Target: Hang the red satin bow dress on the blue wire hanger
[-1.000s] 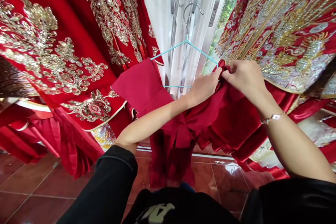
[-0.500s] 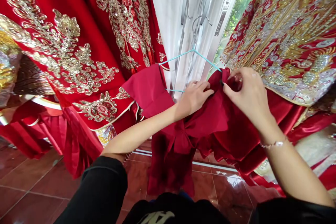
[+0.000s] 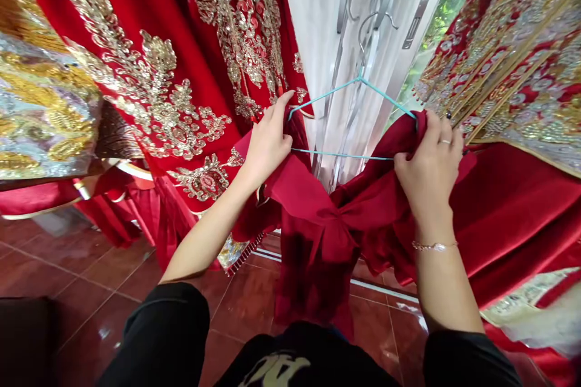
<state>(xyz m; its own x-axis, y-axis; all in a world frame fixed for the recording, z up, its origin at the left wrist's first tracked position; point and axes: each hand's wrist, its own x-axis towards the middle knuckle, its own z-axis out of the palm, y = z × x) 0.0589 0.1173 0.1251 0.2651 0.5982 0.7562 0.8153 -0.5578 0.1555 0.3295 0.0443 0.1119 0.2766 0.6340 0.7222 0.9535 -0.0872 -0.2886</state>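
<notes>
The right hand (image 3: 429,169) was clasped on the dark-red dress (image 3: 333,233) at the right end of the turquoise hanger (image 3: 360,78); the left hand (image 3: 267,148) lay at its left end, grip unclear. The dress hung from the hanger, beside an embroidered red garment (image 3: 181,91) to its left.

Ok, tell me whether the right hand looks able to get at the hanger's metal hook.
Probably yes: nothing visible stands between the right hand and the metal hook, up and to its left, though the hand would likely have to leave the shoulder of the red garment first.
</notes>
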